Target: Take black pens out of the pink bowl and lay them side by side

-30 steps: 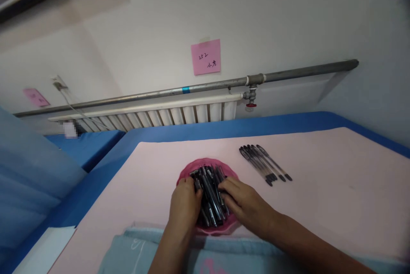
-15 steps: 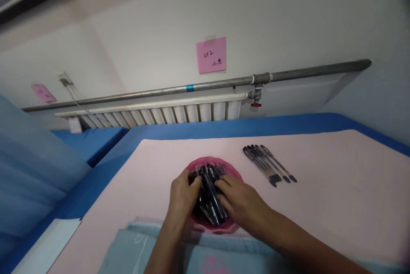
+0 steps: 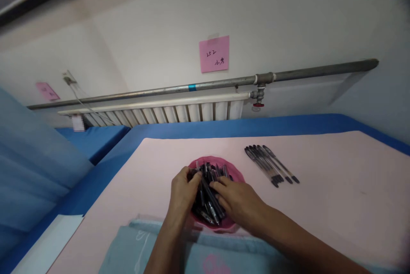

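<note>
A round pink basket with a wavy rim holds many black and clear pens, lying in a loose heap. My left hand reaches in over the basket's left side, its thumb and fingers closed around the end of a dark pen. From the right, my right hand has its fingertips down among the pens, bent around a black one; part of that grip is hidden by the hand itself. To the right of the basket, several clear-barrelled pens with dark ends lie side by side on the pink surface.
The pink sheet covers a blue bed. Folded blue-green cloth lies at the near edge, a white sheet at the left. Behind are a radiator, a pipe and a pink note; a blue curtain hangs left.
Pens in the basket have shifted under my fingers, and the long black pen's lower end has moved left. My right fingertips have moved slightly left. The view has swung a little.
</note>
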Motion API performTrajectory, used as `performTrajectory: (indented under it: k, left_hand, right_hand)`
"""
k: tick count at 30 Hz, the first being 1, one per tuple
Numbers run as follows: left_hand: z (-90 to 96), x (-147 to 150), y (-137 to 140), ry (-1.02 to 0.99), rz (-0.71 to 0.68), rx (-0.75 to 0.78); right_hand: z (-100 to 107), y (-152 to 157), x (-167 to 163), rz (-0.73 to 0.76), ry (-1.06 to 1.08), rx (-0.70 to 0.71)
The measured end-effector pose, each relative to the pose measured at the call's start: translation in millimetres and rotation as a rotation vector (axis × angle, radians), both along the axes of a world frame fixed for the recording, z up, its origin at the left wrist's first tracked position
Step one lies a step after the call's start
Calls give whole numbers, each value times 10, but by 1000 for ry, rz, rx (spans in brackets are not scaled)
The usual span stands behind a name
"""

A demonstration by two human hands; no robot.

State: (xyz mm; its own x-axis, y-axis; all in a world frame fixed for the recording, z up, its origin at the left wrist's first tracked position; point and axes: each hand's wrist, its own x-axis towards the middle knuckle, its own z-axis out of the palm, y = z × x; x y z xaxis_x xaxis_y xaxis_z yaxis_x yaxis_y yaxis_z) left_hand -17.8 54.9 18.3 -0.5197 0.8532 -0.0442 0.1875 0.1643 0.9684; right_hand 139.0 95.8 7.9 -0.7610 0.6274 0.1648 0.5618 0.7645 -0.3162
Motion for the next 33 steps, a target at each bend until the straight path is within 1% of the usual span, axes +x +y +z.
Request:
performTrajectory:
  k: [2,4,7,10,14,16,19,22,25,30,33]
  left_hand:
    - [3,1,1,-60,-22,16]
    - [3,-1,4,-117,-46,37]
    - [8,-4,6,-239,-65,46]
    - [34,6,-6,-362,-129,27]
    - [93,35,-54,-431,-252,-29]
    - [113,50,-82,-425,-327,-52]
    - [120,72,-110,-396,-417,-44]
    - [121,89,-121,-360,-455,-49]
    - [139,96,-126,-339,-478,-59]
    - [167,88,-133,-313,-523,-87]
    - [166,91,-132,-298,-528,-89]
  right_hand:
    - [-30,13,-2,6,12,-1]
    - [-42,23,-3,4,69,-34]
    - [-36,30,-7,-40,258,-148]
    - [-15,42,-5,-145,536,-346]
    - [59,123,63,-308,976,-721]
    - [129,185,126,-341,1167,-870]
    - [233,255,212,-346,1354,-1013]
    - [279,278,250,-340,1459,-1079]
    - [269,279,250,-340,1522,-1094]
    - [255,279,248,-341,1540,-1108]
    - [265,271,254,-339,1534,-1128]
